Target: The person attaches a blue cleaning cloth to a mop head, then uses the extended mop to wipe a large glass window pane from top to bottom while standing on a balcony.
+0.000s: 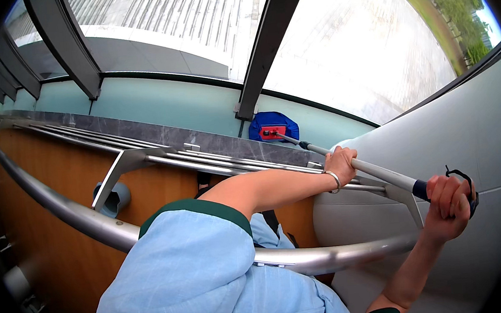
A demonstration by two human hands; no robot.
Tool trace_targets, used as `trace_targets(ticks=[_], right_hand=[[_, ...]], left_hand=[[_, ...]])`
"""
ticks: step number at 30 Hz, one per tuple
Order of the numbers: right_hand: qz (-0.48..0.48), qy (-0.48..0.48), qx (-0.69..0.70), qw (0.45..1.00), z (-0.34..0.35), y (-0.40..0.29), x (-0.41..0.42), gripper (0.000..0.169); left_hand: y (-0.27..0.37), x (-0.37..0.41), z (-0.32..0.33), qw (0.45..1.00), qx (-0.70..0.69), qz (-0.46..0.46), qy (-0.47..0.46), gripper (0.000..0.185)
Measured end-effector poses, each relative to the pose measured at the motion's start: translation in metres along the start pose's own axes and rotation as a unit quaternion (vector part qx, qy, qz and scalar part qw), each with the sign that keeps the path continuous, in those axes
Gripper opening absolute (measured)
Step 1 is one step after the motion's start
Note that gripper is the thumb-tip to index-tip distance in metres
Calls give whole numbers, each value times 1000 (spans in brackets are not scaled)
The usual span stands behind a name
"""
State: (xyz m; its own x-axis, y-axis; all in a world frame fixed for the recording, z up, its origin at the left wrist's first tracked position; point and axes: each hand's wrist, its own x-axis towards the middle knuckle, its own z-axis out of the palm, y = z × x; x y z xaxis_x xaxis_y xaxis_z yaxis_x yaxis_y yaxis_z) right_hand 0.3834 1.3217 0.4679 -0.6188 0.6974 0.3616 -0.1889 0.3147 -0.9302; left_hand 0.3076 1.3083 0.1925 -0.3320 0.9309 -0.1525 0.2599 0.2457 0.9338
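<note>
My left hand, with a bracelet at the wrist, is wrapped around the middle of a grey telescopic pole. Around the dark grip at the pole's near end, my right hand is closed, a black cord loop hanging by it. The pole slants away to a flat mop head with a red plate and a blue cloth cover. That head rests against the pale green panel below the window, by the foot of a dark mullion.
A curved steel handrail passes close by my body. Beyond it run thin parallel steel bars on brackets. A grey bucket stands on the brown wooden floor. A rounded white column bulges at the right.
</note>
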Motion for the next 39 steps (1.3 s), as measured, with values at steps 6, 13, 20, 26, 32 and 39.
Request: trace_targets(ticks=[6,13,20,26,32,39], right_hand=[[-41,91,0,995,2,-17,-12,26],[-97,187,-30,977,-1,-37,-21,29],[-32,134,-42,990,19,50,-36,24],[-10,35,-51,998,37,40,-37,21],[-26,13,1,1000,29,15,-25,19],[-29,35,-6,999,22,-15,-35,24]], left_hand=[[18,3,-7,997,13,44,-63,15],[44,22,-17,990,33,130,-37,10],[-35,69,-30,983,99,107,-116,10],[-59,53,-22,986,66,117,-102,14],[-42,29,-10,989,44,83,-118,10],[-3,-9,-15,983,37,94,-154,12]])
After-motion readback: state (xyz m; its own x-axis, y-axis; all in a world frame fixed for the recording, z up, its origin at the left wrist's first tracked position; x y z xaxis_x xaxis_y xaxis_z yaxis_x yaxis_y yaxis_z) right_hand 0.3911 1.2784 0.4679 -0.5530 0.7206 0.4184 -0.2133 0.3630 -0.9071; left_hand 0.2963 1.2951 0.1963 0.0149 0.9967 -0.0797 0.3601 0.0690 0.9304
